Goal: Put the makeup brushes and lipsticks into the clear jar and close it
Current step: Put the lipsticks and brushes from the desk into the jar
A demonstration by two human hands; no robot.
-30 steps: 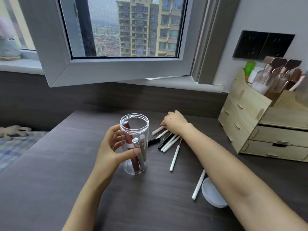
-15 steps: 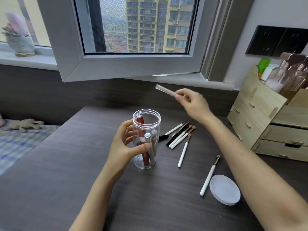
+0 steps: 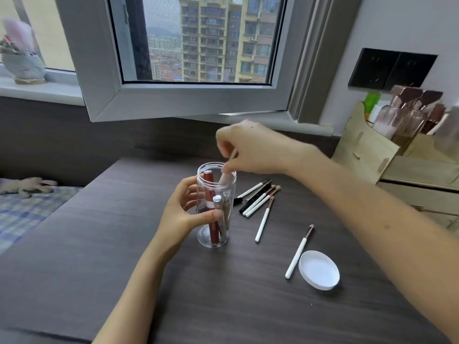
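The clear jar (image 3: 215, 234) stands upright and lidless on the dark table (image 3: 104, 244), with my left hand (image 3: 182, 214) wrapped around its side. Inside it are a red lipstick (image 3: 208, 182) and a silver-capped tube (image 3: 217, 200). My right hand (image 3: 250, 147) hovers over the jar's mouth, pinching a pale stick (image 3: 224, 177) whose lower end dips into the jar. Several white- and black-handled brushes (image 3: 258, 198) lie in a cluster right of the jar. Two more white brushes (image 3: 263, 223) (image 3: 298, 252) lie apart. The white lid (image 3: 319, 269) rests open side up at front right.
A wooden drawer organizer (image 3: 387, 155) holding bottles stands at the right edge of the table. An inward-swung window sash (image 3: 173, 100) hangs over the table's far side. A bed with a checked sheet (image 3: 22, 207) lies to the left.
My right hand picked the pale stick from the brush pile, raised it, and brought it left and down over the jar's mouth. My left hand stays on the jar.
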